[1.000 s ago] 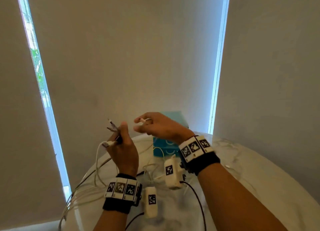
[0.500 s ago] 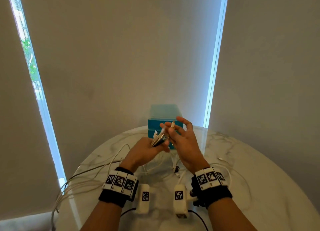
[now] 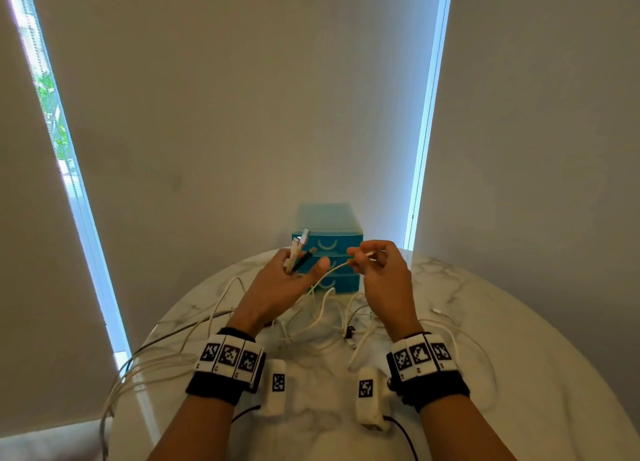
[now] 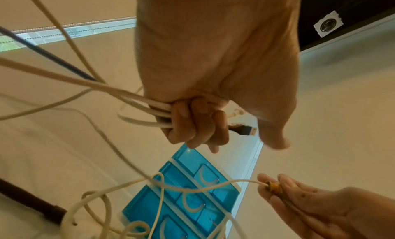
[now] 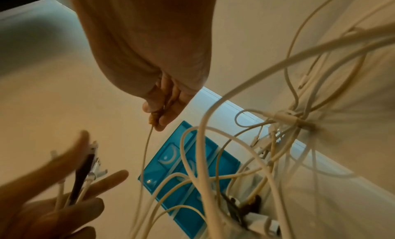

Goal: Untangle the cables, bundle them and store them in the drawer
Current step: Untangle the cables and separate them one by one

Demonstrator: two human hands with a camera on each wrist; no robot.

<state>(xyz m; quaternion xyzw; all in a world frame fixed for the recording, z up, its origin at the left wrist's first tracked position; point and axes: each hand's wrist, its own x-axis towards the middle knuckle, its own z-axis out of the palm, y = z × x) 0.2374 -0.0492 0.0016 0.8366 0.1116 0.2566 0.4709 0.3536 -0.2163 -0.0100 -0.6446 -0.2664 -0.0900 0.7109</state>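
My left hand (image 3: pixel 292 273) grips a bunch of cable ends (image 3: pixel 298 253), white ones and a black USB plug (image 4: pixel 245 130), with its lower fingers (image 4: pixel 192 124) curled round them. My right hand (image 3: pixel 375 263) pinches the plug end of a thin white cable (image 3: pixel 367 254) between thumb and fingertips (image 4: pixel 275 187); that cable sags down toward the left hand. More white cables (image 3: pixel 322 325) lie tangled on the round marble table (image 3: pixel 485 356) below both hands. A blue three-drawer box (image 3: pixel 329 253) stands behind the hands, all its drawers closed.
Several cables trail off the table's left edge (image 3: pixel 138 367). A loose white plug (image 3: pixel 438 311) lies on the right. Behind the table is a wall with narrow window strips (image 3: pixel 420 149) either side.
The hands have drawn apart: the right hand has pulled one thin white cable end away to the right, while the left keeps the bunch. The head view has tilted down.
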